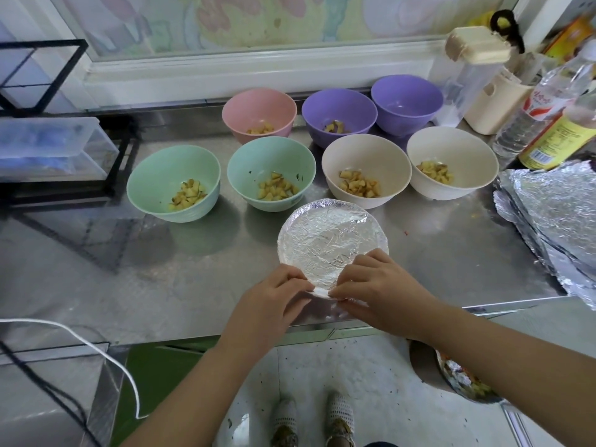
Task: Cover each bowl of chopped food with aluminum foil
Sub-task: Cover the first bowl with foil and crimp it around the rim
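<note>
Only two labels carry writing, both on bottles at the far right of the stainless steel counter (pixel 161 279). A clear plastic bottle (pixel 532 114) wears a red-and-white label whose script is too blurred to read. The yellow-labelled bottle (pixel 558 137) beside it shows a barcode and fine print too small to make out.

Eight bowls stand on the counter, seven of them uncovered in two rows. The far row has one pink plastic bowl (pixel 258 104), then a left purple bowl (pixel 338 108) and a right purple bowl (pixel 406 98). The nearer row has a left mint-green bowl (pixel 151 188) and a right mint-green bowl (pixel 251 166), then a left cream bowl (pixel 364 153) and a right cream bowl (pixel 451 146). Chopped yellow-brown food pieces (pixel 359 183) lie in the bottom of six of them. What the right purple bowl holds cannot be told.

The eighth, the foil-covered bowl (pixel 329 240), stands at the centre close to the counter's near edge, with crinkled aluminium foil stretched across its mouth. Both hands work at its near rim. The left hand (pixel 274 298) pinches the foil edge with curled fingers, and the right hand (pixel 377 285) pinches it just to the right, fingertips almost meeting.

One stack of loose foil sheets (pixel 554 214) lies at the counter's right edge.
</note>
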`<state>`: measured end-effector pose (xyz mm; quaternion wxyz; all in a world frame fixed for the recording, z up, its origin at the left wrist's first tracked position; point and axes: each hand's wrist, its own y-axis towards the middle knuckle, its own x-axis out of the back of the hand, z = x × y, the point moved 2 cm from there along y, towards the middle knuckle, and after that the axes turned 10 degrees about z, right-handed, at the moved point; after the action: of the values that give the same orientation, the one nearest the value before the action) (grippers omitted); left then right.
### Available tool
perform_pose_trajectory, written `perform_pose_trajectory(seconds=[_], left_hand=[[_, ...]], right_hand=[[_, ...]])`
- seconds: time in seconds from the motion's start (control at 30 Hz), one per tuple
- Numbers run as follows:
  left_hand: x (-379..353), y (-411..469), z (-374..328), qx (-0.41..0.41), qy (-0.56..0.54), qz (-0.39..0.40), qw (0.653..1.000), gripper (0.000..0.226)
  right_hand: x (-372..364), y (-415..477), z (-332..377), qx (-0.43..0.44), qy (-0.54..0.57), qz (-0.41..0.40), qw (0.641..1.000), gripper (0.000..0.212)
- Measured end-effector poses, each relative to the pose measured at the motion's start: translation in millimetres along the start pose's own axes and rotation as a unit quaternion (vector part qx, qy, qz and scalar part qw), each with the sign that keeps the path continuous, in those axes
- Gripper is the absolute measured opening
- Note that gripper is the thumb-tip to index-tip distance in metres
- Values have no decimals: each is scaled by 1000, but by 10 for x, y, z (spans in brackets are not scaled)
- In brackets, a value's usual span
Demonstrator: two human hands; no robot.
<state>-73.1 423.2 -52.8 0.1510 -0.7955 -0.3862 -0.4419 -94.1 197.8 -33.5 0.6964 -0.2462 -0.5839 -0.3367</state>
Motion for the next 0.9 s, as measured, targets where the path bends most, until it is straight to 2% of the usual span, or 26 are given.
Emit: perform_pose_trajectory(seconds=[0.17,0.43,0.63,0.73,0.8,0.9], left_hand=[[2,29,-9,-5,7,-41,999,27],[-11,60,-22,-12,31,-56,998,28],[-29,74,-23,-3,45,-45,998,25],[-35,64,-10,2,52,-43,998,11],[-73,21,-21,12,55,-45,997,23],[-203,-34,-129,19,54,-61,996,44]], right_hand=[[-46,38,51,6,-16,-40,999,26],[-102,128,66,-6,-52,-92,994,19],[-152,140,117,-71,12,-109,991,19],[-105,111,61,-58,0,-77,995,19],[-51,41,-15,-44,-20,-43,998,21],[-11,-46,-80,-38,-39,-37,998,23]])
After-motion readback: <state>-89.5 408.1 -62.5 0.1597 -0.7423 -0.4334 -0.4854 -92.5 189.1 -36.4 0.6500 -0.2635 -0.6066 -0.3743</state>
